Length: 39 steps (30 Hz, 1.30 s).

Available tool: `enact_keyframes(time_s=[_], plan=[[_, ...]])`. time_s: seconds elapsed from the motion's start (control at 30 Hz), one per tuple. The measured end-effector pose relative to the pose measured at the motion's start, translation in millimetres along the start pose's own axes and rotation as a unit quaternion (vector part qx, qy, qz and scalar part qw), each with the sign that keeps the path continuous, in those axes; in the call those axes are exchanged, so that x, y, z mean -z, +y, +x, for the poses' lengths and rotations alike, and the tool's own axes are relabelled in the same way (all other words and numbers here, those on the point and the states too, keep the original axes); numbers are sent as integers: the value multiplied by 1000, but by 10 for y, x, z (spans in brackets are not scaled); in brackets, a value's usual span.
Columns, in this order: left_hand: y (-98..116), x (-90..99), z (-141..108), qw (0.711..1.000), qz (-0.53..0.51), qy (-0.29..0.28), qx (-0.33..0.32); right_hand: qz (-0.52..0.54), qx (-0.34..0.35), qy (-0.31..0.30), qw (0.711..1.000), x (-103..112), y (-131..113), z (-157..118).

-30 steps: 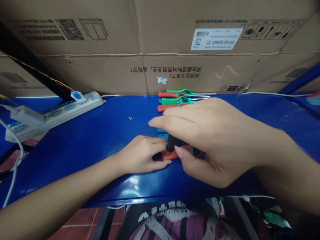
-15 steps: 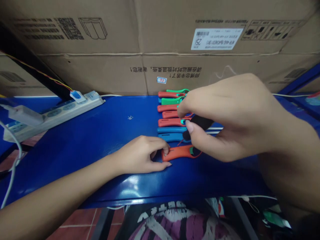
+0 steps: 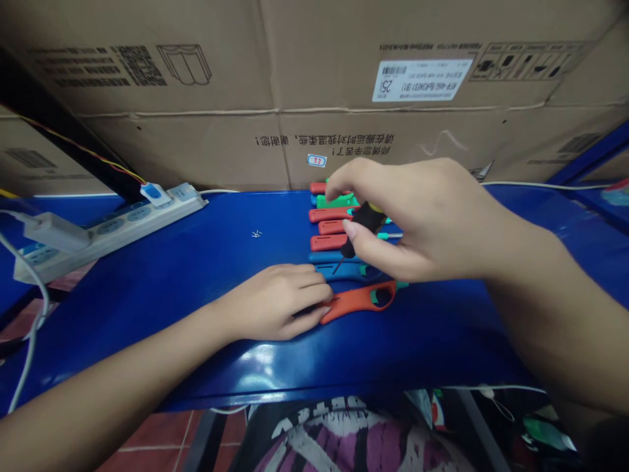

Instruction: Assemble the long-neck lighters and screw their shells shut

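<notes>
My left hand (image 3: 285, 301) pinches the rear end of an orange gas lighter (image 3: 354, 301) that lies on the blue table. The lighter's trigger loop points right. In my right hand (image 3: 417, 210) is a screwdriver (image 3: 364, 226) with a black handle, its thin shaft slanting down to the left. The screwdriver tip is over a blue gas lighter (image 3: 339, 271); whether it touches cannot be made out. Beyond lie several more lighters in a row, among them a red lighter (image 3: 327, 243) and a green lighter (image 3: 328, 201). My right hand hides their front ends.
Several tiny metal pins or screws (image 3: 256, 234) lie left of the row. A white power strip (image 3: 118, 226) with plugs and cables runs along the left side. A large cardboard box (image 3: 196, 144) stands behind the blue table (image 3: 206, 242).
My right hand has moved up and left with the screwdriver, away from the orange lighter. My left fingers have closed further on the orange lighter's end, and it has tilted slightly.
</notes>
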<state>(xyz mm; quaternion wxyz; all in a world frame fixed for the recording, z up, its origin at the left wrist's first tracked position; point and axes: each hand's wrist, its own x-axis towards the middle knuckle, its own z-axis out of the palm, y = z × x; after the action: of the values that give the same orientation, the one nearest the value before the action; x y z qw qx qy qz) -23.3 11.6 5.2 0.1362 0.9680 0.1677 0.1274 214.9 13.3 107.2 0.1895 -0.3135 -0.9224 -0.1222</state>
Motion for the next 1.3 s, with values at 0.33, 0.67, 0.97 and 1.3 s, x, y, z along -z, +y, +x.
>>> enact_keyframes(time_s=[0.33,0.67,0.97,1.3], plan=[[42,-89,29,987,158,36,-1,-6,-23,-6,1000,-108,39,26],[26,-154,23,985,169,28,2,-5,-23,-14,1000,-149,11,29],[16,-251,26,981,157,115,7,7,-9,-7,1000,-182,27,32],[-347,243,-94,918,197,97,331,-10,-3,0,1000,-163,31,24]])
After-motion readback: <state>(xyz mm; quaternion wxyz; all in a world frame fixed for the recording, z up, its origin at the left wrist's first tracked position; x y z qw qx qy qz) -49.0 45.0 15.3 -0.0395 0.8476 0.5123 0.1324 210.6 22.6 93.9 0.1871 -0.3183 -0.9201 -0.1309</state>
